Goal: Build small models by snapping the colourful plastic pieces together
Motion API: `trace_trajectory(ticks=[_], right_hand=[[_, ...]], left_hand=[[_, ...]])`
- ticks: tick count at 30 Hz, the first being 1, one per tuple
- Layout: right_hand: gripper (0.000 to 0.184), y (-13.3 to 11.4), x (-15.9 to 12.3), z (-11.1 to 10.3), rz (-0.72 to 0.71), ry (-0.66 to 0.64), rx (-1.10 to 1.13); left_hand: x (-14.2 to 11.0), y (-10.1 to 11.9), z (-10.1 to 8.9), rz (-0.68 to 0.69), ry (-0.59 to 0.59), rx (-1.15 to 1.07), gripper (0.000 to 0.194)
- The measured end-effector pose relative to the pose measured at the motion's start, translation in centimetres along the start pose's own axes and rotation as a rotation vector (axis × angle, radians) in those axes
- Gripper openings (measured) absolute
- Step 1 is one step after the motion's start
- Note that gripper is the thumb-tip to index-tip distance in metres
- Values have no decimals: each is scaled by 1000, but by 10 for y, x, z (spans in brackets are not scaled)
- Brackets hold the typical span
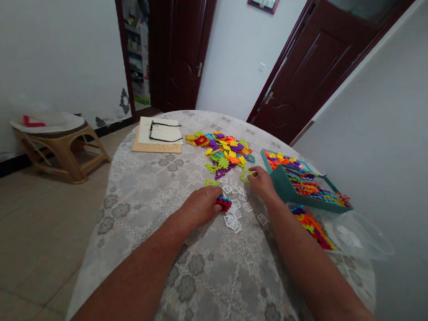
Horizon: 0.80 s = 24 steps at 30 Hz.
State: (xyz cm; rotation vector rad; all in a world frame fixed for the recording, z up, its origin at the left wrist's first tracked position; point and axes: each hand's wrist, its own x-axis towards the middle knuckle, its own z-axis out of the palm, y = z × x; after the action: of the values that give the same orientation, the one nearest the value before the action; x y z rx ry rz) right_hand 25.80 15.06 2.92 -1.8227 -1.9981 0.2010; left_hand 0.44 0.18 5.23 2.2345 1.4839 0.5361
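Left hand (206, 200) grips red-blue stack (224, 204); right hand (262, 180) pinches green piece (244, 175). Both probably light, stiff plastic; best held by edges.

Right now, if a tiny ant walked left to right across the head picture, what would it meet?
A tan stool, black glasses, the left fingers, a red-and-blue stack, a lime-green piece, the right fingers, then the deep teal box.
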Motion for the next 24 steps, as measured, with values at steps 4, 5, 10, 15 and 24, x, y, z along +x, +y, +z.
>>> trace_trajectory(ticks=[4, 5, 10, 15, 24], right_hand=[[31, -9, -28, -14, -150, 54, 303], [30, -14, -38, -17, -194, 40, 358], [22, -37, -85, -26, -329, -126, 501], [16, -44, -111, -24, -389, -264, 561], [21, -37, -79, -8, -446, -263, 504]], left_hand=[[0, 0, 1, -29, 20, -41, 27], [0, -1, 2, -37, 29, -53, 31], [2, -2, 3, -58, 43, -70, 33], [1, -3, 4, -43, 62, -31, 32], [3, -6, 9, -20, 50, 25, 16]])
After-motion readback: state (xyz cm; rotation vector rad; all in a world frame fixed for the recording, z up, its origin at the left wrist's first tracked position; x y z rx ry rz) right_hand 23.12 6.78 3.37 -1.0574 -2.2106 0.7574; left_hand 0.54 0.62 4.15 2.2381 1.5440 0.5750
